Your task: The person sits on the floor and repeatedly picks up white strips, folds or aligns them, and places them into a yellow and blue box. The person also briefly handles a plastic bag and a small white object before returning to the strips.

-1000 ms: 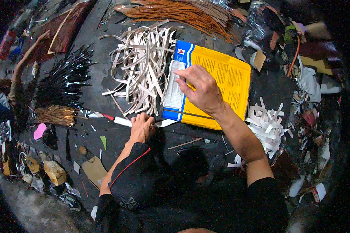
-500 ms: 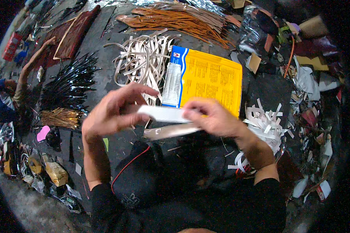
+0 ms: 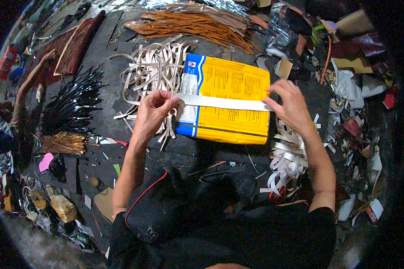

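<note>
A flat white strip (image 3: 224,102) stretches across a yellow and blue rectangular tin (image 3: 238,80) that lies on its side in front of me. Its left end is pinched between the thumb and fingertips of my left hand (image 3: 153,112). My right hand (image 3: 292,106) is at the strip's other end, past the tin's right side, with fingers apart and the thumb close to the strip; whether it touches is unclear. Behind my left hand lies a tangled heap of off-white strips (image 3: 155,67). Under my right forearm is a pile of shorter white strips (image 3: 289,161).
Orange-brown strips (image 3: 193,27) lie beyond the tin. On the left are black shiny strips (image 3: 72,98) and brown ones (image 3: 63,142). Another person's arm (image 3: 27,80) reaches toward a dark red sheet (image 3: 83,40). Scraps and a white plastic bag (image 3: 348,85) clutter the right.
The blurred white strip between my hands now lies straight across the tin. My right hand has moved right and its fingers have spread; my left hand has moved slightly forward.
</note>
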`<state>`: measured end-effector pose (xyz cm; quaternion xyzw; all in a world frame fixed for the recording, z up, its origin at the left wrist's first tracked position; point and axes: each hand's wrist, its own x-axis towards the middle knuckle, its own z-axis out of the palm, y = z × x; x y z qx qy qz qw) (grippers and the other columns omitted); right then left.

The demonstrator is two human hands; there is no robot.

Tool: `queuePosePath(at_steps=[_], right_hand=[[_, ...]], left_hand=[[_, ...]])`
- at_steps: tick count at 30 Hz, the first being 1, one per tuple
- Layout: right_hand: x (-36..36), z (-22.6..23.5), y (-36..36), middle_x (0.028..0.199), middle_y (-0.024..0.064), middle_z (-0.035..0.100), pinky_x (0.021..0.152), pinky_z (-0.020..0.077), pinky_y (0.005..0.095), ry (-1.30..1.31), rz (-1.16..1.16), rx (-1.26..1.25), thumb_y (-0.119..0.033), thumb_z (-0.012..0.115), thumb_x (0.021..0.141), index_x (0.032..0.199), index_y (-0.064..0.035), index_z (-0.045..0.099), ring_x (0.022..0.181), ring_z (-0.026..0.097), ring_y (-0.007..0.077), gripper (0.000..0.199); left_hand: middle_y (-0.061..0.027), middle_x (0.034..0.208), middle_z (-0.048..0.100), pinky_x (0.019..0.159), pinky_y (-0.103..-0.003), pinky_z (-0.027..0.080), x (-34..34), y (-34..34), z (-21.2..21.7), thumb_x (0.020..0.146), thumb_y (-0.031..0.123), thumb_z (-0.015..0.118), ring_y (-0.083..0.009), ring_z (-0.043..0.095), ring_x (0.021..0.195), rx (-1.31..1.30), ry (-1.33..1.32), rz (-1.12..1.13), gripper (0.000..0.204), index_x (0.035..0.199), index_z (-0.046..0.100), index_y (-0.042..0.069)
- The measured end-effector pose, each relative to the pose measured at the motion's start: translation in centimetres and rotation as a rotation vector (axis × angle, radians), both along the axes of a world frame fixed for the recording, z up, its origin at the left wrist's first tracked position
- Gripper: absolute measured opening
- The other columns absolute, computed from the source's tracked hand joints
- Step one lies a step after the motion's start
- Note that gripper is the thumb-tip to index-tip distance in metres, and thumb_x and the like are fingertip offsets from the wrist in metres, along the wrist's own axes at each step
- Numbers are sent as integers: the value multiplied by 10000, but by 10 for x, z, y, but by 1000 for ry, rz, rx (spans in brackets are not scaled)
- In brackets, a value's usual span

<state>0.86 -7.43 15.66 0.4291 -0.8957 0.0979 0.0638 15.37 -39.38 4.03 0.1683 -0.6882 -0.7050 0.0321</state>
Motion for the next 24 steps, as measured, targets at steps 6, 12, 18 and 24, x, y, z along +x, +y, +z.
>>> queuePosePath(at_steps=[6,12,18,24], right_hand=[[29,-60,-127,940,149,613,827,480,377,-298,378,-376,-149,642,851,973,-18,638,904,603,307,179],[31,-84,-150,885,136,613,736,501,347,-567,252,-471,-72,626,849,958,-6,643,817,619,284,129],[32,-96,-148,836,125,612,723,496,388,-379,293,-540,-41,658,781,901,-35,640,793,613,292,122],[31,-99,-146,829,80,591,718,489,363,-201,387,-444,-31,676,707,908,-56,644,801,596,265,205]], left_hand=[[-12,754,633,596,-199,427,-2,9,-5,855,153,700,-50,547,669,-63,99,99,167,887,642,0],[-31,798,663,614,-198,454,-7,14,-2,871,145,681,-59,581,697,-36,53,152,165,913,651,-12],[-26,803,654,628,-203,442,-7,19,-9,887,176,662,-61,560,701,84,61,156,178,916,638,2],[-11,786,624,622,-200,414,-10,18,-14,905,206,637,-56,516,679,235,9,161,190,903,609,17]])
